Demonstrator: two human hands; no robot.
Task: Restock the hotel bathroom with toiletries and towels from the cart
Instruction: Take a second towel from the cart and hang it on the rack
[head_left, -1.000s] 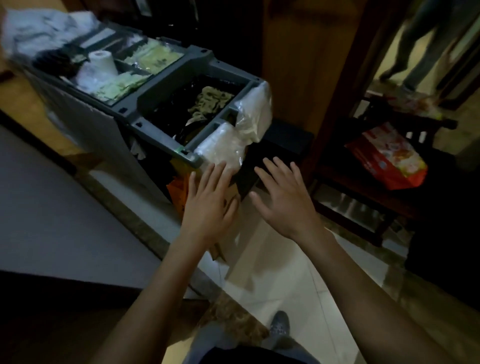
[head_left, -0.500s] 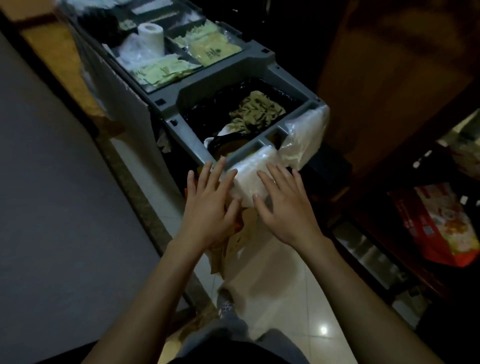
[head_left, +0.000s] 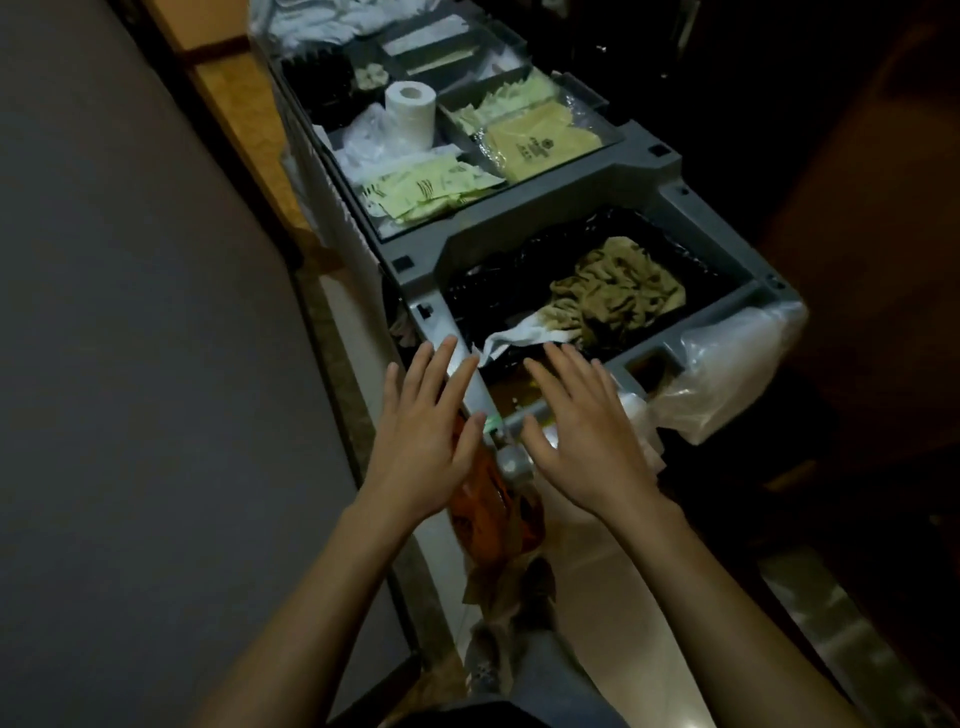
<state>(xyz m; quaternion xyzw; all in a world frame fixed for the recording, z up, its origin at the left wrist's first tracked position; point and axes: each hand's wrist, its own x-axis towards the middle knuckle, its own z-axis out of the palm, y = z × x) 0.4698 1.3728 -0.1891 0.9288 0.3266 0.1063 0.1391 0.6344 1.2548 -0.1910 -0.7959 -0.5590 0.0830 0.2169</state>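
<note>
A grey housekeeping cart (head_left: 613, 179) stands in front of me. Its top tray holds a toilet paper roll (head_left: 410, 113), pale green sachets (head_left: 426, 189), yellow packets (head_left: 540, 140) and white towels (head_left: 337, 21) at the far end. The near bin, lined in black, holds a crumpled olive cloth (head_left: 618, 293) and a white tissue (head_left: 519, 338). My left hand (head_left: 423, 436) hovers with fingers spread over the cart's near left corner. My right hand (head_left: 587, 436) is spread flat over the near rim. Neither holds anything.
Clear plastic bags (head_left: 727, 374) hang off the cart's near right corner. An orange bag (head_left: 483, 509) hangs below its near end. A grey wall (head_left: 130, 364) runs along the left, pale floor tiles (head_left: 597, 597) lie below, and dark furniture fills the right.
The view has swung closer over the cart, which now fills the centre. Both hands have moved forward from below the near end to above its rim, still spread.
</note>
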